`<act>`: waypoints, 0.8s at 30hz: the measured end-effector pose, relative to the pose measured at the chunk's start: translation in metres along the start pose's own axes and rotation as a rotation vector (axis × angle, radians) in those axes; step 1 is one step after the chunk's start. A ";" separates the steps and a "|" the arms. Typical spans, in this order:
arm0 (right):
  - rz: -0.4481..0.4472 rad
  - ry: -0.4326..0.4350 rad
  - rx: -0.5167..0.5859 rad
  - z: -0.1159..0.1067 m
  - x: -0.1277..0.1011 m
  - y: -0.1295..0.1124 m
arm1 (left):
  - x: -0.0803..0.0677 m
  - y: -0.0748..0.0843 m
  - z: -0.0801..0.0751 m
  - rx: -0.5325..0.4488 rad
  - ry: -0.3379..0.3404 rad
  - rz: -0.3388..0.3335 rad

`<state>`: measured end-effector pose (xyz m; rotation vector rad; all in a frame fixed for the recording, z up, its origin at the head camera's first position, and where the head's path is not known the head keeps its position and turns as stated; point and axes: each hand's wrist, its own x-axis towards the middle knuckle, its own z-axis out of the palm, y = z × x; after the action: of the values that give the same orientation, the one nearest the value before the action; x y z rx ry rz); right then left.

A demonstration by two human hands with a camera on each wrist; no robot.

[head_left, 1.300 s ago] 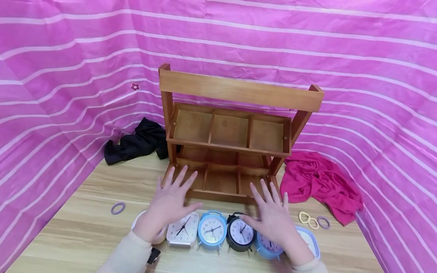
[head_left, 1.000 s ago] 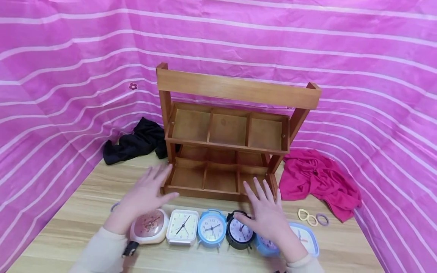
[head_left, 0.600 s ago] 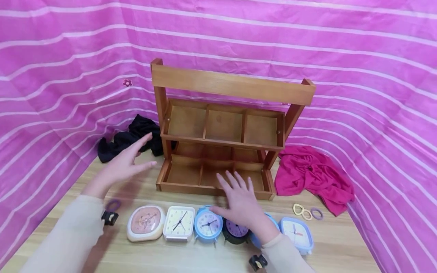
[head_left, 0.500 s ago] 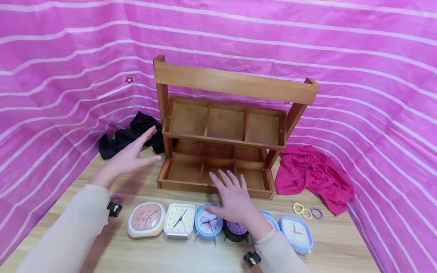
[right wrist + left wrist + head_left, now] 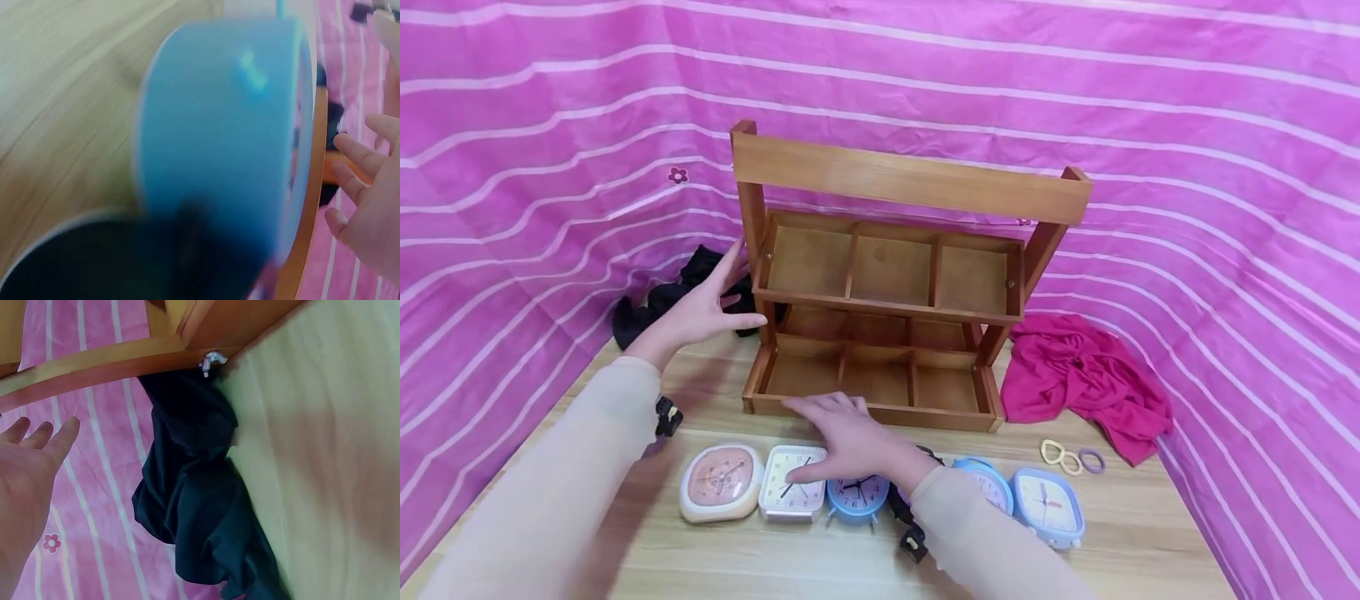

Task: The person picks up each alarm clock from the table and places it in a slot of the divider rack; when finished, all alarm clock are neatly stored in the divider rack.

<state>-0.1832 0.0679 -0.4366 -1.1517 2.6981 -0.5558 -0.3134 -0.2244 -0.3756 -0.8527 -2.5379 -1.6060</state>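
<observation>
A row of alarm clocks stands along the front of the wooden table: a cream clock with a pink face (image 5: 721, 482), a white square clock (image 5: 790, 496), a blue round clock (image 5: 856, 498), another blue round clock (image 5: 988, 486) and a pale blue square clock (image 5: 1047, 507). My right hand (image 5: 831, 429) is spread flat above the white and blue clocks, thumb over the white clock's face; its wrist hides a black clock (image 5: 94, 262). The blue clock (image 5: 219, 137) looks blurred in the right wrist view. My left hand (image 5: 711, 304) is open beside the left post of the two-tier wooden rack (image 5: 910, 185), holding nothing.
A black cloth (image 5: 200, 512) lies behind the left hand (image 5: 28, 469), against the rack's left side. A crimson cloth (image 5: 1086, 383) and three hair ties (image 5: 1071, 458) lie to the right. Pink striped sheeting (image 5: 550, 125) walls the table on three sides.
My left hand has left the clock row and moved back and left to the rack's left post. My right hand has slid left along the clocks, uncovering the two rightmost ones.
</observation>
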 end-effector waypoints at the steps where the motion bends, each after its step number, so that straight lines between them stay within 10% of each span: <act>1: -0.002 -0.014 -0.002 0.001 0.005 -0.004 | 0.003 0.000 -0.001 -0.006 0.001 0.006; 14: -0.033 -0.105 -0.252 0.034 0.043 -0.052 | 0.018 -0.005 0.007 -0.017 0.033 -0.009; 24: 0.041 -0.101 -0.247 0.040 0.050 -0.060 | 0.018 -0.006 0.005 -0.035 0.029 0.049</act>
<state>-0.1669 -0.0171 -0.4498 -1.1420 2.7522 -0.1550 -0.3301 -0.2146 -0.3774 -0.8805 -2.4567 -1.6413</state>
